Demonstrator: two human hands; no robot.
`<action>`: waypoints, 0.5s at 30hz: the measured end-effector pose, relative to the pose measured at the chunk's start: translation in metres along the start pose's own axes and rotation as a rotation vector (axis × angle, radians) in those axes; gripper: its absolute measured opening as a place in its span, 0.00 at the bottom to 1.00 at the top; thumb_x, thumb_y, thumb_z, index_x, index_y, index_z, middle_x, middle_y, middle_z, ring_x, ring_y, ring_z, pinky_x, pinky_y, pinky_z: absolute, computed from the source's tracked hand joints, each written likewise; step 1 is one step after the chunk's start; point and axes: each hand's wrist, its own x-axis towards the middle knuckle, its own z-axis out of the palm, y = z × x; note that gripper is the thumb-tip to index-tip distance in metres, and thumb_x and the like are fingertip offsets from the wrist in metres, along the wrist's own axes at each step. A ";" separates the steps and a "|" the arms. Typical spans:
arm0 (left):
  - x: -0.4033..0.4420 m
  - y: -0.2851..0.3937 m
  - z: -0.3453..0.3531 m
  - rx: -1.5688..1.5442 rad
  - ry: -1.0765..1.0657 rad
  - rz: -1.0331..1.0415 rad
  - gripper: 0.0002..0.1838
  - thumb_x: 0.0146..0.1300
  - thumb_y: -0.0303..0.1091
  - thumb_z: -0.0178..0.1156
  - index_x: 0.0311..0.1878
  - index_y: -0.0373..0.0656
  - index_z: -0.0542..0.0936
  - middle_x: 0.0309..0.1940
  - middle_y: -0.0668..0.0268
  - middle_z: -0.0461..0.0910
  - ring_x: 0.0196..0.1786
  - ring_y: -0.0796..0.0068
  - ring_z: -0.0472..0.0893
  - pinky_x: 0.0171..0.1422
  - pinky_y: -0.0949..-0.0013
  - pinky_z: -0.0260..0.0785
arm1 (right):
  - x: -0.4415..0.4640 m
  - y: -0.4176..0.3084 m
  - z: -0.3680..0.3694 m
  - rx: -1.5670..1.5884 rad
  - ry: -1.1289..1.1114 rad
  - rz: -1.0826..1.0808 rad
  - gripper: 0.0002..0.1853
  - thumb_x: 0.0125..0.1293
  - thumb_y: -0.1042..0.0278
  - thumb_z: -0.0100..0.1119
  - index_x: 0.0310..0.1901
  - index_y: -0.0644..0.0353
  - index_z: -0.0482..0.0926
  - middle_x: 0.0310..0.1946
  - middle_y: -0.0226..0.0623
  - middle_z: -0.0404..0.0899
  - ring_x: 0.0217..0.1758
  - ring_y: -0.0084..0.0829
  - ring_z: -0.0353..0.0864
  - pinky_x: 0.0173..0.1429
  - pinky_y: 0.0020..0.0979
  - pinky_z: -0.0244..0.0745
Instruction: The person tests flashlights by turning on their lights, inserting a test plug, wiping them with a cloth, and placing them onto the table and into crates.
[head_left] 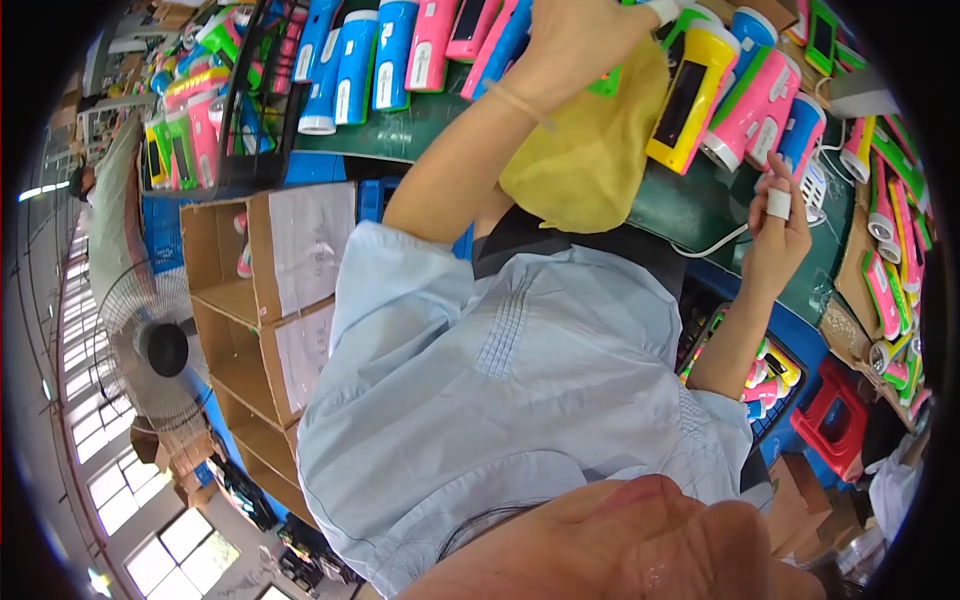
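Observation:
My left hand [585, 40] reaches across the top edge of the view, over a yellow cloth [590, 150] that hangs at the table's near edge. Most of its fingers are cut off or hidden; a white wrap shows on one fingertip. A green item [606, 82] partly shows below the palm. On the right, my right hand [778, 220] is raised, fingers apart and loosely bent, with white tape round one finger. Its fingertips are close to a blue flashlight [802, 132]; contact is unclear. Beside that lie a pink flashlight [752, 108] and a yellow one [690, 98].
Blue and pink flashlights [390, 55] line the green table [440, 132]. A black crate [235, 165] of flashlights, cardboard compartments [232, 345] and a fan [167, 349] are at left. At right are a white cable [715, 247], more flashlights [885, 290] and a red plastic item [835, 420].

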 end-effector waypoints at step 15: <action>0.008 -0.032 0.019 -0.757 -0.408 -0.385 0.23 0.58 0.33 0.60 0.52 0.31 0.65 0.44 0.51 0.71 0.41 0.59 0.76 0.45 0.60 0.72 | 0.007 -0.033 -0.009 0.040 -0.489 0.029 0.13 0.65 0.65 0.54 0.47 0.63 0.77 0.32 0.36 0.79 0.28 0.21 0.74 0.30 0.19 0.62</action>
